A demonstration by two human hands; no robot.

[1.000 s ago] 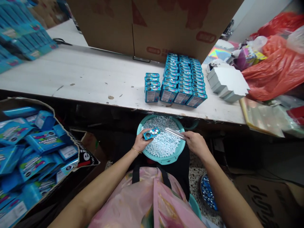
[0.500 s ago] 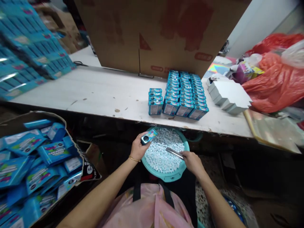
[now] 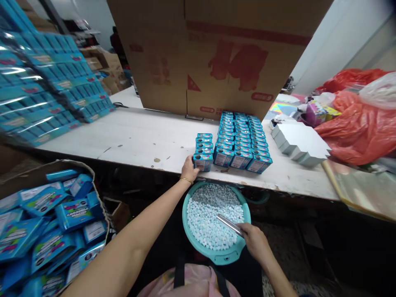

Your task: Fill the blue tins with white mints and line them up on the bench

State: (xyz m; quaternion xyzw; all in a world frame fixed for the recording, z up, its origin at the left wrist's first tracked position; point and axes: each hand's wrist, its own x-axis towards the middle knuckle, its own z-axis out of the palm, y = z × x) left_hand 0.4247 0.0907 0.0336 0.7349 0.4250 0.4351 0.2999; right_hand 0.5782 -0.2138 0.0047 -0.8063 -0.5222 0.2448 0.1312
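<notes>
Left hand (image 3: 189, 170): curled against the side of a blue tin (image 3: 203, 162), which stands on the tabletop (image 3: 133, 134) at the near end of a short column of matching tins (image 3: 204, 142). Right hand (image 3: 255, 242): closed around a metal tube (image 3: 229, 225), held over a teal basin (image 3: 185, 218) of pale blue candies (image 3: 210, 218).

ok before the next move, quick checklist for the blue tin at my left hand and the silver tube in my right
Blue rectangular tin standing on the white worn table top: ok, left hand touching it.
Tin in line with the short stack of blue tins: ok.
Tin shut: cannot tell from this angle.
Slim silver tube held in right hand: ok, above the teal round basin.
Small pale blue candies inside the basin: ok.
</notes>
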